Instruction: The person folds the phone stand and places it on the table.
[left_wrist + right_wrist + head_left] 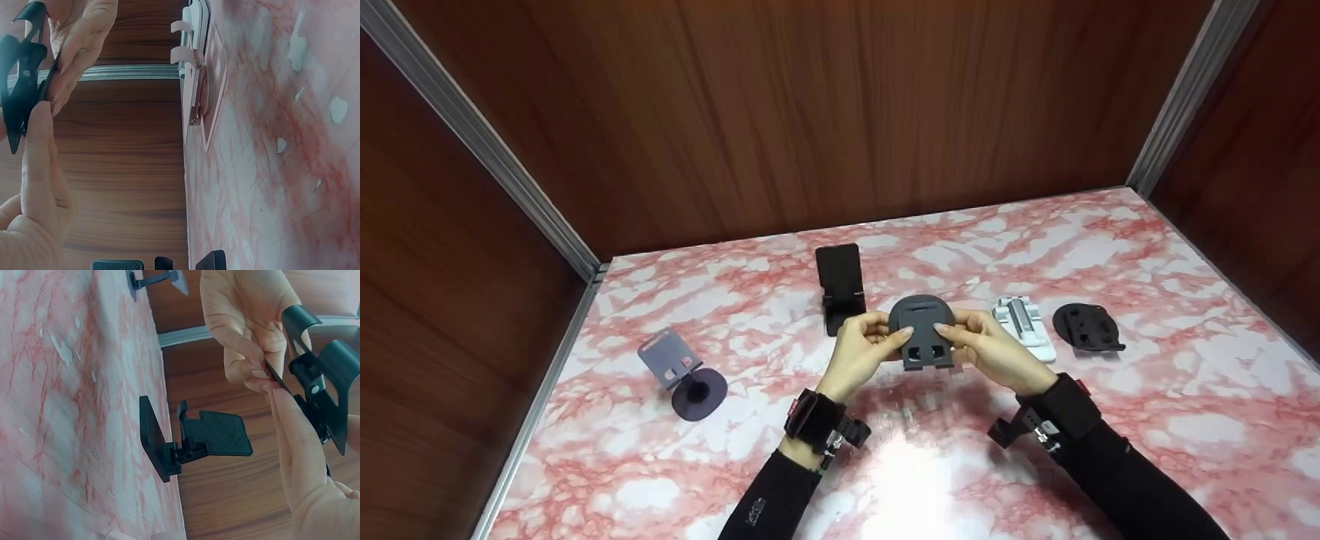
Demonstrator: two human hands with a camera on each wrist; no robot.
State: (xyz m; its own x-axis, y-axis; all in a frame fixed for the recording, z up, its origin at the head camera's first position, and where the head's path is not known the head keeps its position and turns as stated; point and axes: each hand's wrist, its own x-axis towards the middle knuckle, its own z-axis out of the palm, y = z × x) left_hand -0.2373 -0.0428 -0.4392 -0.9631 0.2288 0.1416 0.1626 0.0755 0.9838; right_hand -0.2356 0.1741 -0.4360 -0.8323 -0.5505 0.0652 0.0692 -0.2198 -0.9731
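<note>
A dark grey phone stand [922,319] with a round base and a slotted plate is held up over the table between both hands. My left hand [858,351] grips its left edge, thumb on the plate. From the other side my right hand [990,351] holds the right edge, its thumb also on the plate. In the left wrist view the phone stand [25,70] appears from the side, with curved lips and a hinge. The right wrist view shows the hinge and hooks of the phone stand [315,379] close up, fingers along its thin edge.
Behind the hands stands a black phone stand [841,274]. Right of them are a white phone stand [1039,341] and a black round-based one [1086,328]. A grey-purple phone stand [699,394] is at left. Wood-patterned panels [840,112] enclose the marbled table [660,487].
</note>
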